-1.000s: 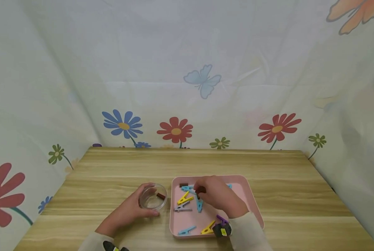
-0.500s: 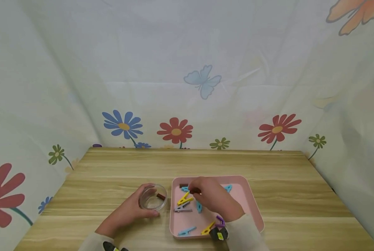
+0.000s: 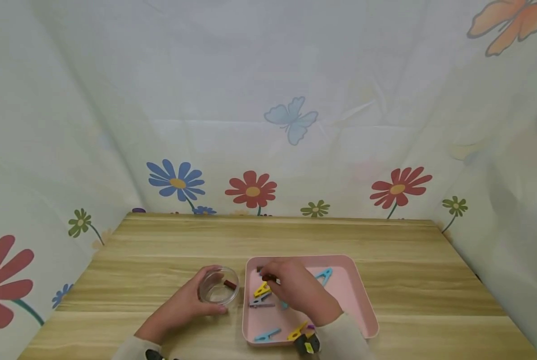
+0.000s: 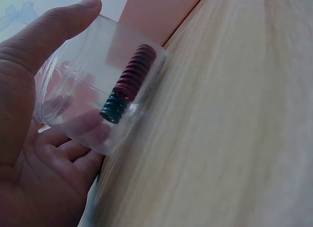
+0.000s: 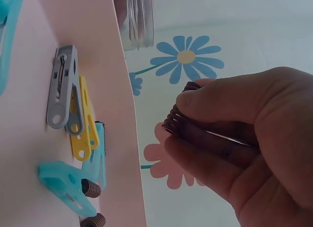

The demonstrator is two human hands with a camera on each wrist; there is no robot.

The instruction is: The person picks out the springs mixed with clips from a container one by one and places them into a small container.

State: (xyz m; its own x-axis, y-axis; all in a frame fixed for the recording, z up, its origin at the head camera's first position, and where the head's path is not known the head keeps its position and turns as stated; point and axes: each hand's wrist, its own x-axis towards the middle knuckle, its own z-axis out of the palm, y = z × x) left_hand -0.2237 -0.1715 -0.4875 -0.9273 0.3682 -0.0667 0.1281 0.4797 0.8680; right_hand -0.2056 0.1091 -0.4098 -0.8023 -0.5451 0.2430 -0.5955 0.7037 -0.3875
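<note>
My left hand (image 3: 192, 300) grips a small clear plastic container (image 3: 218, 287) by its side, thumb and fingers curved round the wall. Inside it, in the left wrist view, lie a dark red coil spring (image 4: 136, 73) and a dark green coil spring (image 4: 113, 109). My right hand (image 3: 297, 290) is over the left half of a pink tray (image 3: 363, 305), pinching a dark brown coil spring (image 5: 180, 109) between thumb and fingers. Below it are a yellow clothespin (image 3: 261, 289) and a grey clothespin (image 5: 61, 87). The hand hides part of the tray's contents.
The tray also holds a light blue clothespin (image 3: 324, 275) at the right, another light blue clothespin (image 3: 267, 335) and a yellow clothespin (image 3: 297, 331) near the front. More dark springs (image 5: 91, 189) lie by the turquoise clothespin (image 5: 66, 185). Floral cloth (image 3: 250, 125) surrounds the wooden table (image 3: 183, 240).
My right hand has moved left across the tray with the spring, uncovering the light blue clothespin at the right. The left hand and the container have stayed in place.
</note>
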